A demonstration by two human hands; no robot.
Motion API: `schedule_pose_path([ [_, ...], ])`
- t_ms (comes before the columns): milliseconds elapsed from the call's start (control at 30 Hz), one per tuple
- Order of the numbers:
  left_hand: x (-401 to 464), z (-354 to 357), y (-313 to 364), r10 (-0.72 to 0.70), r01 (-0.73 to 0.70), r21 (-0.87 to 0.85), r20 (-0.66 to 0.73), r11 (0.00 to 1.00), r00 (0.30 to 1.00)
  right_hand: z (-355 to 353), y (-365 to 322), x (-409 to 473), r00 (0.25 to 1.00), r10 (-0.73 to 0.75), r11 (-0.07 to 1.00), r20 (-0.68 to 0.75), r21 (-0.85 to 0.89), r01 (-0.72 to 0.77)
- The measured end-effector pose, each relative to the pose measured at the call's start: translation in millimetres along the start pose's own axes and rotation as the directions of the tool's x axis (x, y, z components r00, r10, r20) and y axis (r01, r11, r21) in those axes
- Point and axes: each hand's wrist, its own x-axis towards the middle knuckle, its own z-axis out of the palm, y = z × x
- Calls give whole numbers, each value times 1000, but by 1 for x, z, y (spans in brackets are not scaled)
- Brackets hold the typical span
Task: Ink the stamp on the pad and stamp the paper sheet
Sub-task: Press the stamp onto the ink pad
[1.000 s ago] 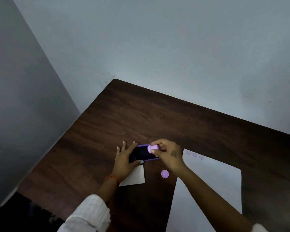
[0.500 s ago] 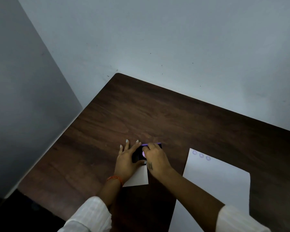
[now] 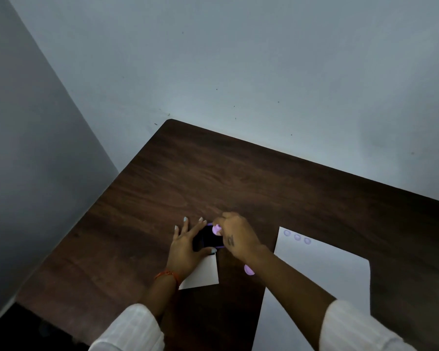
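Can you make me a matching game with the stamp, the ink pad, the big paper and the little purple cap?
Things:
1. stamp
2. ink pad
3. paper sheet
4. purple cap

Descriptions:
A. has three round marks near its top edge
B. lies on the table beside the right forearm
C. pinched in the right hand
D. steadied by the left hand

Pairs: 1-C, 2-D, 3-A, 4-B

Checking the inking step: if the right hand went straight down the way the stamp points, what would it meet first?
Most likely the dark purple-edged ink pad: the right hand holds the round pink stamp over it, though contact is unclear.
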Motion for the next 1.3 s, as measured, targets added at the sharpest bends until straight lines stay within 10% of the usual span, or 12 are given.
schedule_pose_path([
  [433, 0, 1, -2, -25, 25, -9, 5, 1000, 1000, 2, -7, 7, 992, -50, 962, 115, -262, 79],
  [667, -1, -3, 4, -21, 20, 12, 21, 1000, 1000, -10, -5, 5, 996, 81, 996, 27, -23, -81],
  [1300, 1, 0, 1, 2, -3, 41, 23, 999, 1000, 12, 5, -7, 983, -160, 973, 90, -154, 172],
])
